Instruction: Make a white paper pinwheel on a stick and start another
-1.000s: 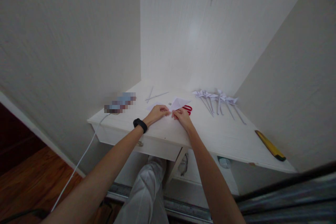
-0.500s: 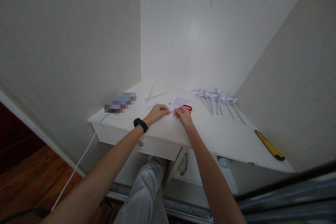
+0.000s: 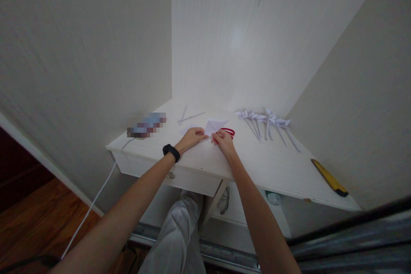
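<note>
Between my hands a white sheet of paper [image 3: 215,126] with fold creases stands up from the desk top. My left hand [image 3: 194,137], with a black band on the wrist, pinches its lower left edge. At the lower right edge, my right hand [image 3: 224,140] grips the paper with thumb and fingers closed. Red-handled scissors [image 3: 230,131] lie just behind my right hand, their blades hidden. Another piece of white paper [image 3: 188,129] lies flat behind my left hand, partly covered by it.
Paper pinwheels on sticks [image 3: 268,118], several of them, lie at the back right of the white desk [image 3: 257,171]. Two thin paper sticks [image 3: 192,117] cross at the back left. A blurred phone-like object [image 3: 147,125] with a white cable sits left. A yellow cutter knife [image 3: 329,177] lies far right.
The paper between my hands has turned and shifted slightly to the left. Both hands keep nearly the same place and grip.
</note>
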`<state>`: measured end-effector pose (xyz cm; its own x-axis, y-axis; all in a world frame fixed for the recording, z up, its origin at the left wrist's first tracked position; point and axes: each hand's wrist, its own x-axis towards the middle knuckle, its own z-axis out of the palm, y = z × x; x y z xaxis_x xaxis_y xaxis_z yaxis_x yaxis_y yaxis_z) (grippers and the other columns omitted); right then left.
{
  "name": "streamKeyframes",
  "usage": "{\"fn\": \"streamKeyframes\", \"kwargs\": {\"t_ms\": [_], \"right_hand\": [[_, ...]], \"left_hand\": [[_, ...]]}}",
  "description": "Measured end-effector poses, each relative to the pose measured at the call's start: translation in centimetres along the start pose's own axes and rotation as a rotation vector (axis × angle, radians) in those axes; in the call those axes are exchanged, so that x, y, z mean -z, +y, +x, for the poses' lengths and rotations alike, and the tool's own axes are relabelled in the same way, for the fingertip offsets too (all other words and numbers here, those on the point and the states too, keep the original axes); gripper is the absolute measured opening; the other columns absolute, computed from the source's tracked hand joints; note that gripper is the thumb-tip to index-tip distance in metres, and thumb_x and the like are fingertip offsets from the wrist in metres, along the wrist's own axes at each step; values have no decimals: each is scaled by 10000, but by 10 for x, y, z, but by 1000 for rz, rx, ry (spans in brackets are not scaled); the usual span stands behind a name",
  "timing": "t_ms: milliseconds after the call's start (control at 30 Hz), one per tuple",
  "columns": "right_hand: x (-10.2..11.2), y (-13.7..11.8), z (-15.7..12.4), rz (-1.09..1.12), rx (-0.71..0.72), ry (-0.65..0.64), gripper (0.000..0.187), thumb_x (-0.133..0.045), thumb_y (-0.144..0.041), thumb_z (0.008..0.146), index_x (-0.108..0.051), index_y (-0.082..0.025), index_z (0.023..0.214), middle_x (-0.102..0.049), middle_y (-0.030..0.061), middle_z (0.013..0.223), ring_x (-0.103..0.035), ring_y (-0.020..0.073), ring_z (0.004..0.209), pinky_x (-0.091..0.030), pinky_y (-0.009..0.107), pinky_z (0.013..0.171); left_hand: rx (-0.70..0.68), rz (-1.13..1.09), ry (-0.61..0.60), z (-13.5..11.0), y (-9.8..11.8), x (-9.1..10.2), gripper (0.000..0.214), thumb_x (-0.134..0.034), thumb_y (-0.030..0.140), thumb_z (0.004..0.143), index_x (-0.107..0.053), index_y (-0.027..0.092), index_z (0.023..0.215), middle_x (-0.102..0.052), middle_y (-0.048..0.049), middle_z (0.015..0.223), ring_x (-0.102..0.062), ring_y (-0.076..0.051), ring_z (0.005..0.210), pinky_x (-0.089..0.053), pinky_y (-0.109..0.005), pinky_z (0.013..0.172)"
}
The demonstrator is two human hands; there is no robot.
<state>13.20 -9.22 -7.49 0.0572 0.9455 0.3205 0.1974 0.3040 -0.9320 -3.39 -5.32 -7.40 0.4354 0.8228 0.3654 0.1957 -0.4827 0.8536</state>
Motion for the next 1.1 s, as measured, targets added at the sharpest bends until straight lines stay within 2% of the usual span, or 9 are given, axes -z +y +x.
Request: {"fn": "streamKeyframes", "kwargs": {"t_ms": [167, 367, 567, 667, 833, 933, 1000, 1100], "right_hand": [[-1, -2, -2, 29, -16, -60, 250, -608, -383, 695, -453, -197, 633, -598, -8, 542, -477, 92, 445, -369, 225, 471], [-2, -6, -4, -5, -28, -142, 224, -609, -365, 690, -478, -191, 639, -602, -8, 548, -498, 92, 464, -388, 221, 479], [0, -3, -1, 21, -3, -55, 259, -610, -398, 691, -460, -199, 620, -599, -1, 554, -483, 92, 463, -386, 229, 486], [2, -1, 0, 47, -1, -13, 288, -607, -433, 687, -460, -200, 604, -591, 2, 549, -473, 92, 458, -387, 234, 489], [0, -2, -2, 20, -12, -77, 260, -602, -408, 700, -464, -198, 633, -601, 3, 562, -485, 96, 462, -386, 233, 485], [-3, -4, -4, -3, -17, -120, 230, -600, -374, 699, -463, -198, 642, -598, -4, 552, -490, 97, 463, -385, 230, 479], [-3, -4, -4, -6, -18, -115, 228, -602, -368, 693, -460, -199, 636, -597, -8, 547, -490, 97, 462, -381, 228, 477], [-1, -3, -2, 5, -9, -60, 253, -601, -388, 693, -451, -200, 617, -596, -7, 548, -482, 92, 457, -376, 228, 482]], "left_hand": [[-8, 23, -20, -1, -2, 0, 223, -613, 348, 678, -556, 137, 635, -489, 33, 588, -425, -103, 572, -316, -233, 568], [3, -31, -51, 0, -4, 0, 281, -601, 332, 675, -650, 109, 838, -628, -37, 767, -518, -147, 684, -380, -259, 642], [-10, 12, -33, 1, -4, 0, 215, -618, 341, 667, -610, 129, 698, -572, -2, 654, -487, -124, 623, -373, -245, 618], [-8, -31, -34, 0, -3, 1, 203, -617, 334, 672, -602, 133, 700, -573, 1, 660, -487, -117, 620, -377, -240, 620], [-15, -15, -31, -2, -1, 0, 207, -605, 328, 677, -613, 124, 705, -585, -8, 670, -492, -124, 628, -373, -245, 618], [21, -40, -49, -2, -1, 0, 256, -590, 334, 686, -640, 111, 800, -607, -24, 704, -500, -134, 627, -370, -249, 597], [26, -60, -60, -2, -1, 0, 270, -591, 333, 690, -641, 110, 833, -611, -26, 721, -501, -131, 627, -367, -246, 594], [13, -37, -44, -1, -2, 0, 222, -603, 336, 685, -616, 120, 738, -574, -3, 663, -481, -117, 607, -354, -237, 589]]}}
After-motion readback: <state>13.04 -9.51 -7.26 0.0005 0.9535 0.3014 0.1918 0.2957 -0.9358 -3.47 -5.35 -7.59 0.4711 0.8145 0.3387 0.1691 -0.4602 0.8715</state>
